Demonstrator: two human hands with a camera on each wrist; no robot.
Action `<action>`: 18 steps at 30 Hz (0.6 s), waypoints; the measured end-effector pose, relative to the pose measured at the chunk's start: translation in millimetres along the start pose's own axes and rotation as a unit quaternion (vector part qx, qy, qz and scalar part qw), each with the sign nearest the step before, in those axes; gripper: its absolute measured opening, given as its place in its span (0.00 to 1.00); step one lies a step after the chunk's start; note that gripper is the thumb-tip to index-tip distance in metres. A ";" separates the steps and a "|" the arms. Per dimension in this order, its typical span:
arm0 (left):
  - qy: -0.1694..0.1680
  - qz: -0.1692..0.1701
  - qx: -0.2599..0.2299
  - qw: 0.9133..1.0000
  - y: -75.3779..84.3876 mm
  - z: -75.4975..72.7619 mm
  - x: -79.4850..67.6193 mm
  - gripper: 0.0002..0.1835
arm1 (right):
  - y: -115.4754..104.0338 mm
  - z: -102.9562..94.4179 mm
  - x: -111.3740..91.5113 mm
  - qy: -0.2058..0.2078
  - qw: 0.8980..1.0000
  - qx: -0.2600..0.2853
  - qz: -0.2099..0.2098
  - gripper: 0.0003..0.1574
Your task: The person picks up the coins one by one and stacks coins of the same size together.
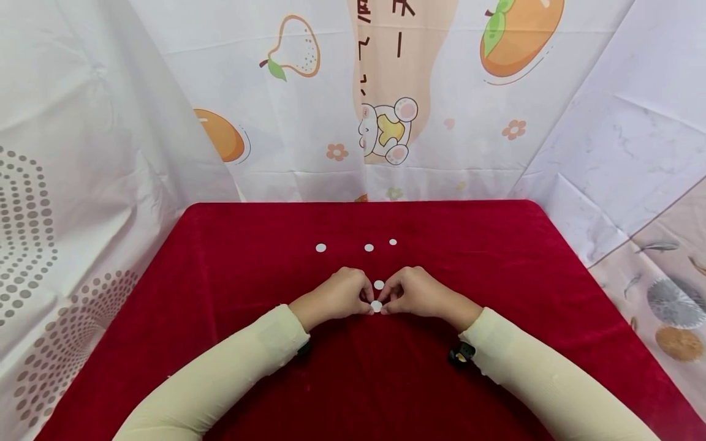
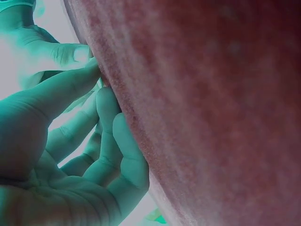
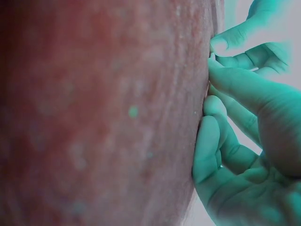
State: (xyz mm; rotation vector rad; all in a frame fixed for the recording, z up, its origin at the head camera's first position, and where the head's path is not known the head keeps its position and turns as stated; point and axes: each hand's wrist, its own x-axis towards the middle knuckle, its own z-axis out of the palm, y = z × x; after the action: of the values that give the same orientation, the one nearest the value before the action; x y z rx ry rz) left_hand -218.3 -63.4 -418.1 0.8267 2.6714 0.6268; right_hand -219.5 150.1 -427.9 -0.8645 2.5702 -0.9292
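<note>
A small flat white disc (image 1: pixel 376 305) lies at the red cloth between the fingertips of both hands. My left hand (image 1: pixel 343 295) pinches its left edge with thumb and forefinger. From the other side my right hand (image 1: pixel 417 294) holds the right edge the same way. In the right wrist view, a thin pale edge shows between thumb tips that almost meet, and the other fingers curl down against the cloth. The left wrist view shows the left hand (image 2: pixel 101 165) bent likewise, its fingertips hiding the disc. Just beyond the fingertips, between the hands, lies a second white disc (image 1: pixel 379 285).
Farther back on the red tablecloth (image 1: pixel 265 245) lie three more white discs, one at left (image 1: pixel 321 247), one in the middle (image 1: pixel 369 247) and a smaller-looking one at right (image 1: pixel 393 242). Printed curtains (image 1: pixel 309 110) hang behind the table's far edge and along both sides.
</note>
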 end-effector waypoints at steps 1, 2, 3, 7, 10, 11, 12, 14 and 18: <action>0.000 -0.001 0.000 1.000 0.0 -0.1 -0.2 0.05 | 0.3 -0.1 0.2 -0.002 1.000 0.002 0.000 0.07; -0.001 -0.001 -0.001 1.000 0.0 -0.2 -0.3 0.05 | 0.6 -0.2 0.4 -0.003 1.000 0.004 0.001 0.07; -0.001 0.000 -0.002 1.000 0.1 -0.2 -0.4 0.05 | 0.8 -0.4 0.6 -0.004 1.000 0.006 0.000 0.07; -0.005 0.002 -0.004 1.000 0.4 -0.9 -0.6 0.04 | 2.4 -0.9 1.0 -0.009 1.000 0.013 -0.001 0.08; -0.011 0.002 -0.008 1.000 0.3 -1.5 -0.9 0.04 | 3.2 -1.1 1.1 -0.014 1.000 0.016 -0.001 0.08; -0.013 0.002 -0.010 1.000 0.2 -1.8 -0.9 0.04 | 3.7 -1.1 1.1 -0.015 1.000 0.017 -0.001 0.08; -0.014 0.002 -0.010 1.000 0.2 -2.1 -1.0 0.04 | 3.9 -1.2 1.1 -0.015 1.000 0.018 -0.001 0.08; -0.015 0.003 -0.012 1.000 0.2 -2.7 -1.2 0.04 | 3.8 -1.5 1.3 -0.015 1.000 0.018 0.001 0.08; -0.016 0.004 -0.013 1.000 0.4 -3.2 -1.8 0.04 | 3.7 -1.5 1.9 -0.015 1.000 0.017 0.004 0.08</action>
State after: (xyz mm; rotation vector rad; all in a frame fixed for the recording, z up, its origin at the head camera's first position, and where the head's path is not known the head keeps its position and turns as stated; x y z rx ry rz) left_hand -217.8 -65.2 -414.9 0.8339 2.6271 0.6426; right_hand -223.3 152.0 -429.3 -0.8521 2.5232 -0.9487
